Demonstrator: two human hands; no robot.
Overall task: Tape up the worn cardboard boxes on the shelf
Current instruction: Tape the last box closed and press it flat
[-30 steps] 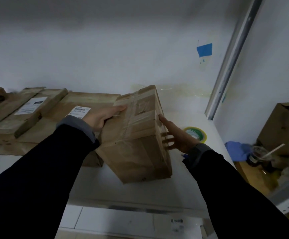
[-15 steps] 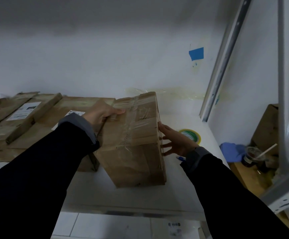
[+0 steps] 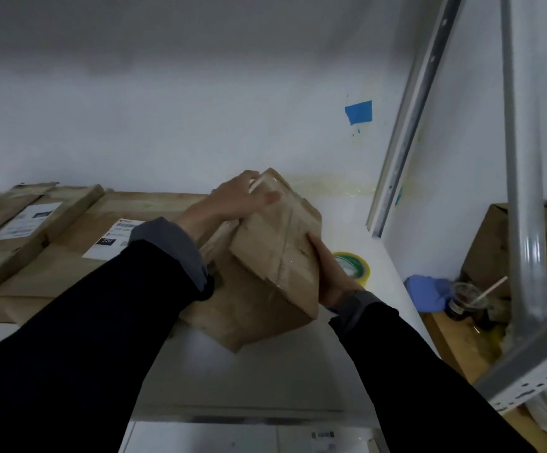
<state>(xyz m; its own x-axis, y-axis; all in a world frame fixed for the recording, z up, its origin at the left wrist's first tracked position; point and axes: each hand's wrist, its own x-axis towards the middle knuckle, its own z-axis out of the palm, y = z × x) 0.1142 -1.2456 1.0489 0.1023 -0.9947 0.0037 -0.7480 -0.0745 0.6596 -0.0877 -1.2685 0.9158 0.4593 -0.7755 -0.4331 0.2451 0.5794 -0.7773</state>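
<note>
Tilting on one lower corner, the cardboard box (image 3: 272, 256) stands on the white shelf (image 3: 265, 380), its long axis running from near-left to far-right and its far end raised toward the wall. The left hand (image 3: 232, 201) reaches over the upper far edge, fingers curled onto the top. The right hand (image 3: 331, 273) lies flat against the right side face, fingers straight and pressing. Just behind the right hand lies a tape roll (image 3: 353, 263). Flat cardboard boxes (image 3: 69, 243) are stacked to the left.
</note>
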